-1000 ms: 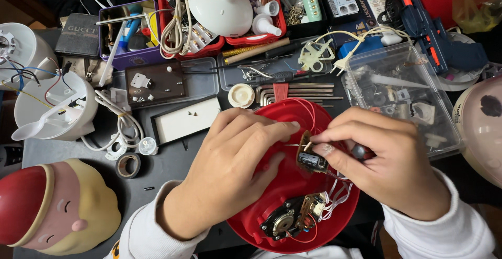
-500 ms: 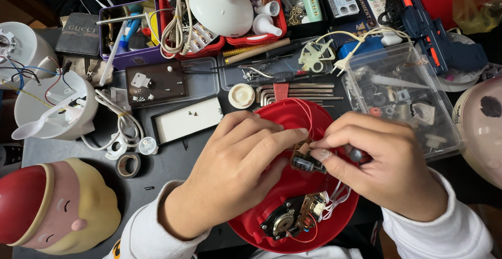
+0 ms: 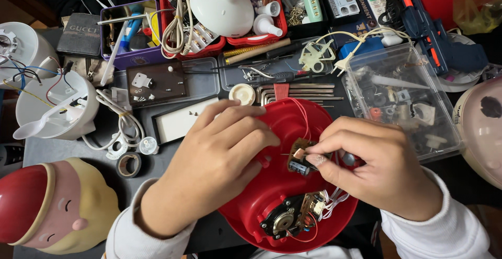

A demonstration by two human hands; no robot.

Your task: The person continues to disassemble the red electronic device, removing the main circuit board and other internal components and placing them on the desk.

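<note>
**Seating a small board inside the red shell**

Working over the round red plastic housing lying open at the middle of the cluttered grey table, just beside the clear plastic parts box. Bracing the housing's left side with the left hand, fingers spread flat and resting on the shell, gripping nothing. Pinching the small brown circuit board with the right hand, thumb and forefinger clamped together on its edge, just above the housing floor. Worth keeping the thin red wire slack and clear of the speaker module lower down; worth keeping the pinch light, the board likely being fragile.
</note>
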